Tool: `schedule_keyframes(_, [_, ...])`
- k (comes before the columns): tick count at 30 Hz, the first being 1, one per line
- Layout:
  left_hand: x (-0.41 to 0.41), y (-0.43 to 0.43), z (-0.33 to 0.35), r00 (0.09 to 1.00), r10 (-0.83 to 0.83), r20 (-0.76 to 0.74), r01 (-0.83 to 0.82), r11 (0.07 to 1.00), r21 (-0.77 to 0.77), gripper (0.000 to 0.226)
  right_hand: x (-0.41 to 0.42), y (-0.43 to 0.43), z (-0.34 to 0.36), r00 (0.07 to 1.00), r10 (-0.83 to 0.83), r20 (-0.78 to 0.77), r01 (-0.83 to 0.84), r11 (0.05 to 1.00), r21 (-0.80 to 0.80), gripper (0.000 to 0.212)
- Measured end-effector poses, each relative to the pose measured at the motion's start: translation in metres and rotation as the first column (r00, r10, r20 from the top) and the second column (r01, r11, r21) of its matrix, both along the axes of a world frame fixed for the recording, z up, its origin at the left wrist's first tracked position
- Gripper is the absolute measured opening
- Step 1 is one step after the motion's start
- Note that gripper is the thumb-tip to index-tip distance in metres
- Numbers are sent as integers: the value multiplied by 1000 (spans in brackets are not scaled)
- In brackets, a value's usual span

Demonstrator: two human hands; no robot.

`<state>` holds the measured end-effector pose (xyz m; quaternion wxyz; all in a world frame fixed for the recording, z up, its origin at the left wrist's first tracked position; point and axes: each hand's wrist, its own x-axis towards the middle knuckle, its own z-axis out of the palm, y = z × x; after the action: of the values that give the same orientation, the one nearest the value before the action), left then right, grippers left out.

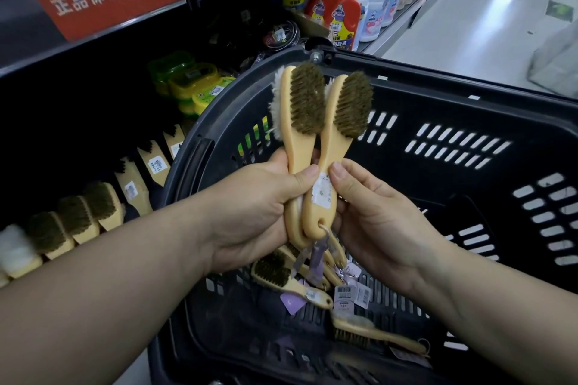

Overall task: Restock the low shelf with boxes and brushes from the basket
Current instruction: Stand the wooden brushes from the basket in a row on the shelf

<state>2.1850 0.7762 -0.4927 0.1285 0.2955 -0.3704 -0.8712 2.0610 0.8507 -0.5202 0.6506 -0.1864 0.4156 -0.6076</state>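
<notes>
I hold the brushes (316,122) upright above the basket (438,84) — left hand (250,209) wrapped round the handles, right hand (375,222) pinching the front one — with the stocked brush row (103,206) down-left, nearer my left.

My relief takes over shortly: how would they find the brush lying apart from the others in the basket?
Start at the big black slotted basket. On its floor, below the right hand, one brush lies alone, handle pointing right. The other loose brushes are heaped further left, under the held brushes.
</notes>
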Motion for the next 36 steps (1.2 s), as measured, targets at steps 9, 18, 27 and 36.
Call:
schedule_keyframes(9, [3, 0, 2, 998, -67, 9, 67, 996, -63, 50, -3, -2, -1, 1000, -4, 5, 3, 1000, 12, 32])
schedule_keyframes(18, [4, -3, 0, 998, -59, -12, 59, 998, 24, 42, -13, -4, -2, 967, 105, -232, -107, 994, 5, 18])
schedule_keyframes(27, [4, -2, -8, 953, 20, 303, 0, 998, -67, 25, -47, -6, -35, 772, 355, -527, -338, 932, 132, 24])
schedule_keyframes(36, [1, -5, -7, 928, 106, 358, -84, 994, -77, 23, -67, 71, -168, -510, 837, -198, -249, 76, 966, 42])
